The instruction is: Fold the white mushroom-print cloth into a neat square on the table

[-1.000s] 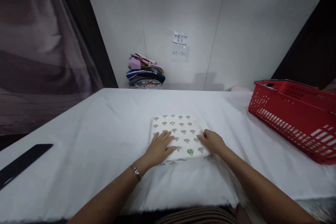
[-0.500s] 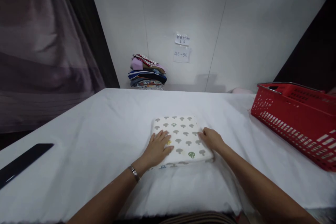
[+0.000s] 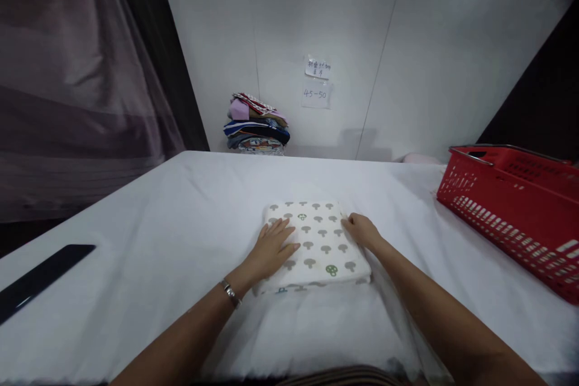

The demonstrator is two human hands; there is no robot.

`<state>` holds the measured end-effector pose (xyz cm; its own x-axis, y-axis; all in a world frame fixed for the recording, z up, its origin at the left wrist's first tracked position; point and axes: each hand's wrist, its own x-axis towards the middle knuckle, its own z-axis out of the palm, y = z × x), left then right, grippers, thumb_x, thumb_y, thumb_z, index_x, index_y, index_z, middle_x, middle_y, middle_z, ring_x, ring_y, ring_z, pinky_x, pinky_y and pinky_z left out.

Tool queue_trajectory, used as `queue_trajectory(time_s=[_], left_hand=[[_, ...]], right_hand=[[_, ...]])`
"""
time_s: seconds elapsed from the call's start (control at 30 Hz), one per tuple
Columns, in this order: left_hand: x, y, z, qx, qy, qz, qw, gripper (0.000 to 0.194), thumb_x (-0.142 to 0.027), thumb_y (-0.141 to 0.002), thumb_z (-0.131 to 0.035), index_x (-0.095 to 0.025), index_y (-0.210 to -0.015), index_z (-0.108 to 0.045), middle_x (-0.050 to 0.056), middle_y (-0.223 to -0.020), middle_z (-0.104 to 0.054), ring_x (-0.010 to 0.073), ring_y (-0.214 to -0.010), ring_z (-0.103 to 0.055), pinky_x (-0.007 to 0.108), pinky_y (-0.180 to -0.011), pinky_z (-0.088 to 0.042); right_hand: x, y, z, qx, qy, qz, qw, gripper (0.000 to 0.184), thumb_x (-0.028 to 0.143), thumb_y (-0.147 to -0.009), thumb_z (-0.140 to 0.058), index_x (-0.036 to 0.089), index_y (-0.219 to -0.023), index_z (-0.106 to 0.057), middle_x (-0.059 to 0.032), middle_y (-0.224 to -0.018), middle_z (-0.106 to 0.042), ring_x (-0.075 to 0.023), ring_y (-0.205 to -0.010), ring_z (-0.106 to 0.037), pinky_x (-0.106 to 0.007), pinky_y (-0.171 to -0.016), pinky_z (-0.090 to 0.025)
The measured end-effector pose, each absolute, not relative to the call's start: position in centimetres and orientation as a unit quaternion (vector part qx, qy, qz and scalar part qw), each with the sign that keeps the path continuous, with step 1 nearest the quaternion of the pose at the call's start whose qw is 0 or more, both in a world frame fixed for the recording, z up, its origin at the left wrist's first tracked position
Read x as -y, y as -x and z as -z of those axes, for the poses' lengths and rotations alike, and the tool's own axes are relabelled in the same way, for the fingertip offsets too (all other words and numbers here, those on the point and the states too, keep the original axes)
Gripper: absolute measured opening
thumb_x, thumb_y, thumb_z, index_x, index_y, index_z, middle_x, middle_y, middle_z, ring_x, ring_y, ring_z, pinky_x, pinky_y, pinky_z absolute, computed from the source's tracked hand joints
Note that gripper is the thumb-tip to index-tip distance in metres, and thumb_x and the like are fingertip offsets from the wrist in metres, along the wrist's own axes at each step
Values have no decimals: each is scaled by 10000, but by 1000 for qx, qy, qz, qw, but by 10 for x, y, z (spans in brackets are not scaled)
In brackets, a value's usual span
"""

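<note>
A folded white cloth printed with grey mushrooms (image 3: pixel 316 247) lies inward from the front edge of the white, fabric-covered table (image 3: pixel 158 241). The left hand (image 3: pixel 271 247) rests on it, fingers extended, gripping nothing; the curled right hand (image 3: pixel 362 231) meets its right edge, any pinch indeterminable.

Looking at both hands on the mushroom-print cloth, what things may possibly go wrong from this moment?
The left hand lies on the folded cloth while the right hand is at its right edge; uneven pressure might skew the fold. The bracelet on the left wrist is near the cloth's near-left corner and could snag it. The white table cover beneath is wrinkled, so it might shift with the cloth.
</note>
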<state>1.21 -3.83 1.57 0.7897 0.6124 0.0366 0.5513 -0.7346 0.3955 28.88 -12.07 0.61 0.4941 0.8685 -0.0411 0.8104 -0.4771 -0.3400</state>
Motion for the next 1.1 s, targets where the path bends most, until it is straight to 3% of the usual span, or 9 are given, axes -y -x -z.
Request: queue_trajectory(time_s=[0.2,0.5,0.67,0.8,1.1], left_hand=[[33,-31,-9,-320,-932,-73,151,529,-525,-893,-369,-210,-1312,-440,107,-1498,-262,257,-1400,-150,495,-1116,-101],[27,-25,-7,-298,-940,-82,146,489,-515,-919,-322,-257,-1318,-437,68,-1489,-296,232,-1393,-190,474,-1121,-142],[9,-42,-11,-349,-925,-95,115,552,-510,-908,-347,-196,-1359,-395,105,-1502,-252,277,-1399,-144,510,-1115,-123],[4,-51,-2,-356,-926,-76,98,592,-524,-906,-326,-165,-1374,-378,116,-1515,-205,286,-1403,-114,506,-1119,-106],[8,-50,6,-345,-935,-66,50,575,-505,-929,-263,-172,-1389,-359,86,-1517,-210,257,-1405,-125,479,-1124,-130]], right_hand=[[96,-295,-9,474,859,-96,170,281,407,-871,-466,177,-760,-581,-72,-832,-656,-182,-739,-564,-259,-575,-302],[100,-299,2,466,857,-95,199,266,362,-891,-430,178,-769,-577,-59,-809,-653,-172,-720,-556,-255,-569,-303],[86,-300,-4,461,860,-96,195,292,414,-878,-440,181,-773,-581,-66,-816,-659,-181,-718,-563,-260,-562,-304],[79,-301,-1,456,864,-84,196,268,359,-899,-402,171,-822,-578,-89,-892,-664,-193,-784,-576,-264,-585,-309],[85,-312,1,447,864,-112,203,295,393,-899,-414,172,-878,-607,-84,-911,-673,-213,-824,-598,-280,-647,-383]])
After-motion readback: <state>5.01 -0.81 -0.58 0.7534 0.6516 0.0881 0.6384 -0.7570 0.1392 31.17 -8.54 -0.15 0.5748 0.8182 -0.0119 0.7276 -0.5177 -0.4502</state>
